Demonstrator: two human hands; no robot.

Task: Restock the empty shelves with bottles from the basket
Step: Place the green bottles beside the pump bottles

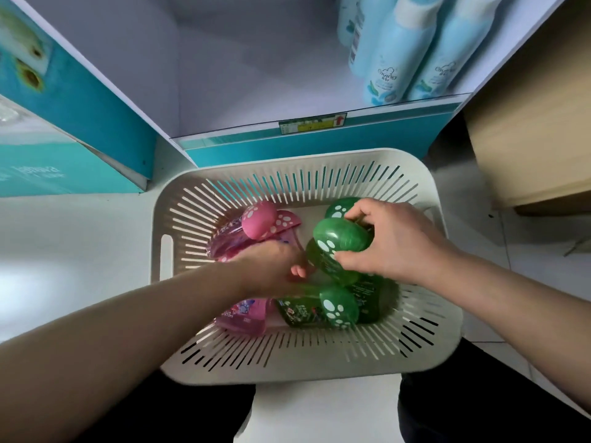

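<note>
We reach into the basket [297,161]
Right hand [393,241] pinches a green bottle [335,241] at its cap — left hand [268,266] just beside, grip too blurred to tell.

White tiled floor [64,235], tan cabinet [527,123] at right.

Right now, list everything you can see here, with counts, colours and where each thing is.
basket: one, white, on floor before shelf
green bottles: at least three, green, basket's right
pink bottles: at least two, pink, basket's left
blue bottles: at least three, light blue, shelf's right end
shelf: one, white, teal edge, behind basket
tag: one, green-yellow, shelf edge
panel: one, teal, left of shelf
box: one, brown, right of shelf
left hand: one, among pink bottles, blurred
right hand: one, grips one green bottle
</note>
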